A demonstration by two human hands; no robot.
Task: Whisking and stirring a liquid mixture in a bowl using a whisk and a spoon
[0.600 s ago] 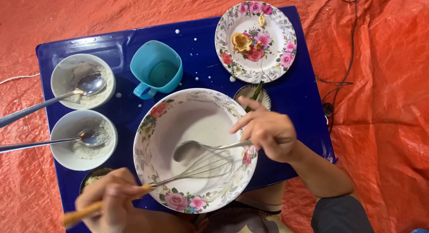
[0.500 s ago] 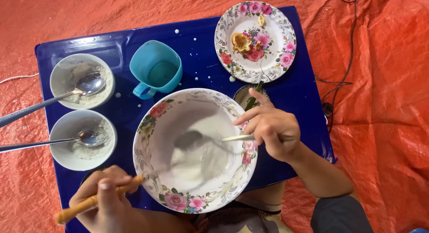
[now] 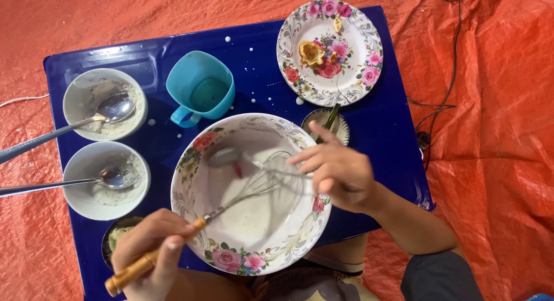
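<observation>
Orange tarpaulin (image 3: 496, 134) covers the floor, and on it stands a low blue bench (image 3: 398, 134) with the large floral bowl (image 3: 251, 194) near its front edge. Inside the bowl a thin white batter coats the bottom; a wire whisk (image 3: 254, 188) crosses it from the lower left, and a spoon (image 3: 231, 158) lies blurred across the upper part. The left hand (image 3: 151, 256) is closed around the whisk's wooden handle at the bowl's lower-left rim. The right hand (image 3: 337, 173) hovers over the right rim with fingers pinched on the spoon's handle, though blur hides the exact grip.

To whisk well, I judge the wires should stay low in the batter, strokes kept short and inside the rim, with the bowl steadied so nothing splashes onto the bench.

Compared with half a second ago, the whisk has swung back into the middle of the bowl, and the right hand has moved slightly leftward over the rim.

Behind the bowl sits an empty teal cup (image 3: 202, 89), and to its right a flowered plate (image 3: 329, 52) with scraps of food. Two small white bowls (image 3: 104, 111) (image 3: 105, 180) with spoons stand well apart at the left, and white droplets dot the bench
</observation>
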